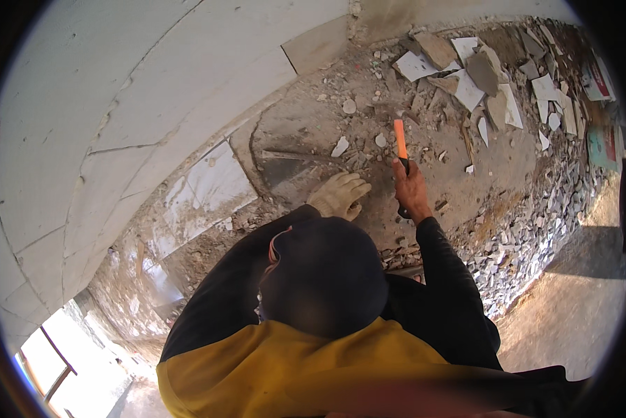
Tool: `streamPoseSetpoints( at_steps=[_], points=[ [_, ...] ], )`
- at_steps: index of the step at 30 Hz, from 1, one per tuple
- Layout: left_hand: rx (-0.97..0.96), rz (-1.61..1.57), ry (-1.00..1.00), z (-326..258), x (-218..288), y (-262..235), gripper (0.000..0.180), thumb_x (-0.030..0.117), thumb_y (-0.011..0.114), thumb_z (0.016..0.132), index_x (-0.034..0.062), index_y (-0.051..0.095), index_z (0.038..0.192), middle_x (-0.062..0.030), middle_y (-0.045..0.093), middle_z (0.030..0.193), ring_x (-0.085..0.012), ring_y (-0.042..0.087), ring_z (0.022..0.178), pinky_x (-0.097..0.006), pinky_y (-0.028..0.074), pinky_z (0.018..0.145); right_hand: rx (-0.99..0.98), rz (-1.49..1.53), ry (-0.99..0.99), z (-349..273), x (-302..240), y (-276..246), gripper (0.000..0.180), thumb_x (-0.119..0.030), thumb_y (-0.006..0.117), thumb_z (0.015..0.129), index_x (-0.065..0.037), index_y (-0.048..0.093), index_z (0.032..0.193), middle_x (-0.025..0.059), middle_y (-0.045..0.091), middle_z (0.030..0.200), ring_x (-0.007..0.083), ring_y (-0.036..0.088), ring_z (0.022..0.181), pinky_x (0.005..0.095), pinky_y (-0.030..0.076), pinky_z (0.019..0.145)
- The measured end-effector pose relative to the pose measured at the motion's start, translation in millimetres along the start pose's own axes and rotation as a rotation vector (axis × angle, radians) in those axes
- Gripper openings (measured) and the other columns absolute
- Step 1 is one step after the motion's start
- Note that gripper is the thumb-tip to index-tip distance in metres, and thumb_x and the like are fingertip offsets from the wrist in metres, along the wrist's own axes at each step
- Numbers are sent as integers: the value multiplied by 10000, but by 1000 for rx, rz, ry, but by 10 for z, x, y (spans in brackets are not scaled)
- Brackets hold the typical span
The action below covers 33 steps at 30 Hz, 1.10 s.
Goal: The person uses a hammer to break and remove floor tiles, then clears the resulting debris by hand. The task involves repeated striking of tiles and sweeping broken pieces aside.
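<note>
Neither my left hand nor my right hand can be made out here. Below me a co-worker (323, 279) in a dark cap and a yellow-and-black top crouches with their back toward me. That person's left hand, in a cream work glove (337, 195), rests low over the dusty ground with its fingers curled. Their bare right hand (412, 188) grips a hammer-like tool (401, 139) by its black grip, the orange shaft pointing away. The tool's far end blends into the rubble. Whether anything lies under the glove is hidden.
Large pale wall panels (187, 63) rise on the left above a floor tile (212, 181). Broken tiles (466, 76) heap up at the far right. Grey gravel (529, 244) spreads along the right side. A flat strip (295, 155) lies beyond the glove. Blurred dark shapes cross the lower edge.
</note>
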State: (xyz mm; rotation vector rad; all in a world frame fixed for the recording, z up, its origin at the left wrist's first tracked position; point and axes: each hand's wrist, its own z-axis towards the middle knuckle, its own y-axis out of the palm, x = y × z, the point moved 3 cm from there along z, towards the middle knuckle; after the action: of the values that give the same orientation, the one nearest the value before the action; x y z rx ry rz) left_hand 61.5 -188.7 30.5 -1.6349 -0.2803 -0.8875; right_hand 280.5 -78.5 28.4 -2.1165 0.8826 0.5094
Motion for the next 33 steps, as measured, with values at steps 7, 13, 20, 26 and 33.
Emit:
streamPoseSetpoints(
  at_steps=[7, 13, 20, 26, 33],
  points=[
    [-40, -2, -36, 25, 21, 46, 572, 177, 776, 898, 63, 643, 1443, -143, 661, 1450, -364, 552, 1450, -519, 405, 1246, -154, -124, -452, 109, -1116, 205, 546, -528, 593, 1110, -2, 660, 1242, 211, 701, 953, 387, 696, 874, 512, 527, 813],
    [43, 17, 57, 24, 43, 70, 615, 194, 789, 874, 80, 637, 1459, -138, 680, 1415, -372, 578, 1418, -534, 425, 1226, -352, -343, -420, 515, -1342, 622, 514, -431, 645, 1056, -37, 682, 1385, 209, 748, 1114, 387, 730, 970, 534, 548, 905],
    [32, 25, 46, 28, 82, 16, 587, 215, 789, 900, 68, 642, 1449, -143, 678, 1431, -381, 566, 1432, -536, 403, 1248, -387, -356, -296, 727, -1169, -411, 567, -499, 688, 1024, -82, 734, 1404, 174, 757, 1222, 350, 748, 1043, 511, 561, 938],
    [42, -14, 19, 7, 58, 35, 529, 198, 795, 904, 60, 673, 1400, -164, 694, 1400, -402, 572, 1421, -529, 421, 1233, 4, -786, -382, 725, -865, -1711, 512, -514, 719, 969, -121, 795, 1287, 179, 807, 1072, 402, 781, 952, 508, 600, 869],
    [105, -137, -1, 14, -65, 7, 507, 175, 800, 904, 59, 679, 1382, -184, 690, 1409, -427, 596, 1389, -538, 466, 1189, 112, -875, -385, 160, -357, -2459, 331, -337, 748, 912, -95, 731, 1135, 185, 776, 861, 426, 768, 830, 544, 579, 776]
  ],
)
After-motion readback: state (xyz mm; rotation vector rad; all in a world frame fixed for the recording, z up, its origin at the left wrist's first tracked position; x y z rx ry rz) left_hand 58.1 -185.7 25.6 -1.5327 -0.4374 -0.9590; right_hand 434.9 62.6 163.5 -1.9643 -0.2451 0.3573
